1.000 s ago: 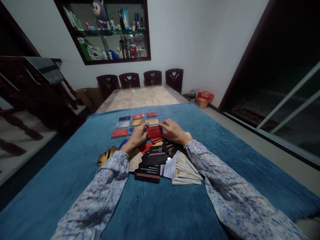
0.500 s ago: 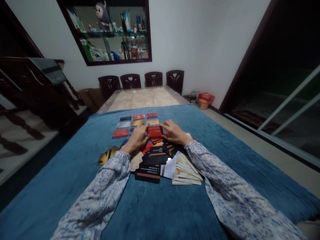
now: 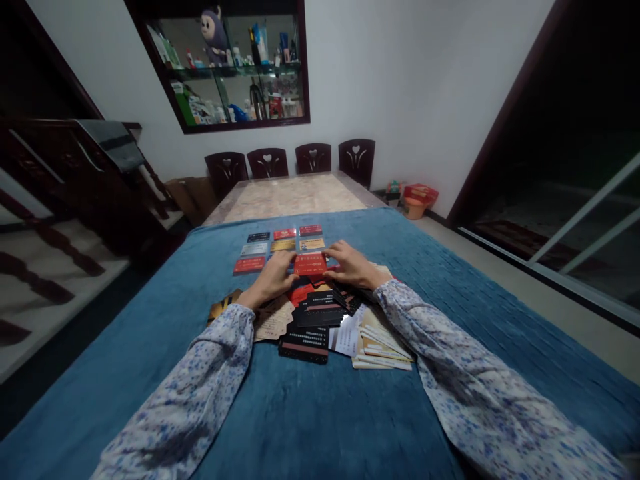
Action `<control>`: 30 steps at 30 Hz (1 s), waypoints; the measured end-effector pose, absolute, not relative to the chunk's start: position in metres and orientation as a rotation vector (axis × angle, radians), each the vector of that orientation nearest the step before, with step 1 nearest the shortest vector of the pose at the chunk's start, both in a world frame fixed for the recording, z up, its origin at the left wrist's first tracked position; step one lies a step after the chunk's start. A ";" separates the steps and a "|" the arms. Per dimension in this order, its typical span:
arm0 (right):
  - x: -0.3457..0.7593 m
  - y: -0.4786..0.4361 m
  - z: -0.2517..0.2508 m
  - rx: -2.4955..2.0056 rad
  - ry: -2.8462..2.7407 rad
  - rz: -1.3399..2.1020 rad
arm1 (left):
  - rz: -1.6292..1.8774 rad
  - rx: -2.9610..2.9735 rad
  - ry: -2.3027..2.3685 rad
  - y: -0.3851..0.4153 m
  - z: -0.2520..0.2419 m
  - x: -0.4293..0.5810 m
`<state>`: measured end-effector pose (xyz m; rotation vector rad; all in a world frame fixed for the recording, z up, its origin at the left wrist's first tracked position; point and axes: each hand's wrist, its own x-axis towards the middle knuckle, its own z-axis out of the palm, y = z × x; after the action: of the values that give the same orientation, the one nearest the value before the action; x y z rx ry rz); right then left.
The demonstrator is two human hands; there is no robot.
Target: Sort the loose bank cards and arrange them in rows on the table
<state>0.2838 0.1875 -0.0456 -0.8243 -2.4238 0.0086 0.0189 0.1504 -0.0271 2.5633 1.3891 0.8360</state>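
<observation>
Red Card Held Edge-On Between Two Hands

Patterned sleeves (image 3: 180, 393) rise from the lower corners of the frame over a blue cloth (image 3: 320, 420), its pile soft-looking and likely to drag a little at anything slid across it. At lower centre lie fanned black cards (image 3: 303, 348), with white-and-gold cards (image 3: 383, 363) to their right and beige cards (image 3: 275, 321) to their left, crowding the space beneath the wrists.

At the centre of the frame, the left hand (image 3: 273, 277) and the right hand (image 3: 353, 268) pinch a red card (image 3: 311, 265) by its opposite short sides, fingers bent and thumbs low. Whether more cards sit behind it cannot be told. It looks light, stiff and smooth, probably slick on its face, so the edges and corners offer the surest hold.

Just beyond, cards in rows (image 3: 285, 234) leave narrow strips of cloth between neighbours; broader stretches of cloth spread toward the left and right of the frame, giving elbows room outward. The cloth's far edge meets a pale tabletop (image 3: 305, 192) at upper centre, backed by dark chairs (image 3: 313, 159).
</observation>
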 end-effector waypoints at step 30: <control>0.154 0.200 0.008 -0.943 -2.667 0.038 | 0.392 2.574 1.767 0.153 0.017 -0.098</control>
<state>0.1544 0.1997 0.0080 -0.9435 -2.6665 0.0377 -0.0978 0.1531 0.0168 2.5741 1.7671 0.3923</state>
